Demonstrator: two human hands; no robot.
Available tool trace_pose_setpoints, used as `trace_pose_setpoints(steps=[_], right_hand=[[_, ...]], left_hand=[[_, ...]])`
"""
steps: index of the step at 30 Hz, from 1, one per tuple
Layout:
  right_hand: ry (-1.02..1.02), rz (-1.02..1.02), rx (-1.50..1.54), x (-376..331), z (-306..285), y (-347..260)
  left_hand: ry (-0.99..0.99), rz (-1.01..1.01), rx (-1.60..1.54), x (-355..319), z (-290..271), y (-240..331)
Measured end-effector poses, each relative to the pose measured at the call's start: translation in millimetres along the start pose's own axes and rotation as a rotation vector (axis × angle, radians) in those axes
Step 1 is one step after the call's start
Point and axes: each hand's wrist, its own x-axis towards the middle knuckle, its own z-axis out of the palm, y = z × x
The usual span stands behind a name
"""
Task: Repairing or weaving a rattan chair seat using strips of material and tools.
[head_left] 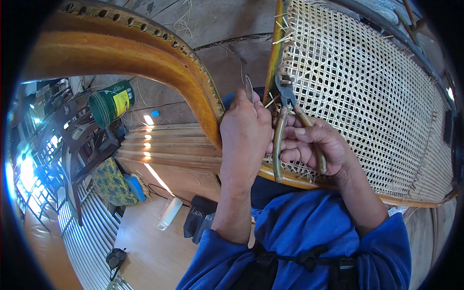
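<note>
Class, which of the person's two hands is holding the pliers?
The right hand: it holds the pliers by their spread handles, whereas the left hand has a thin metal tool jutting from its grip.

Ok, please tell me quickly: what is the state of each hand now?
Left hand: closed on a thin metal tool.
Right hand: holding olive-handled pliers.

Daylight blown white at far left, blue flare; bright sun patches across stacked boards (pixel 183 145). My left hand (pixel 245 128) and right hand (pixel 316 145) in softer light, reasonably sharp. Fisheye bends edges; corners black.
</note>
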Motion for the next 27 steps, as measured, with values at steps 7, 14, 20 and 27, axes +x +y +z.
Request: trace_pose_setpoints(steps=[7, 14, 20, 27], right_hand=[[-0.026, -0.026, 0.032, 7.0, -1.7, -2.3], [0.114, 0.017, 0.072, 6.0, 19.0, 1.6], [0.057, 0.124, -0.26, -67.9, 104.3, -54.2], [0.43, -0.025, -0.917, -152.9, 66.7, -25.7]], left_hand=[[0.025, -0.013, -0.214, -4.2, -5.2, 0.0], [0.108, 0.202, -0.068, -0.8, 2.4, -14.0], [0.18, 0.314, 0.029, -7.5, 2.5, -21.4], [0.334, 0.658, -0.467, -49.3, -12.3, -19.3]])
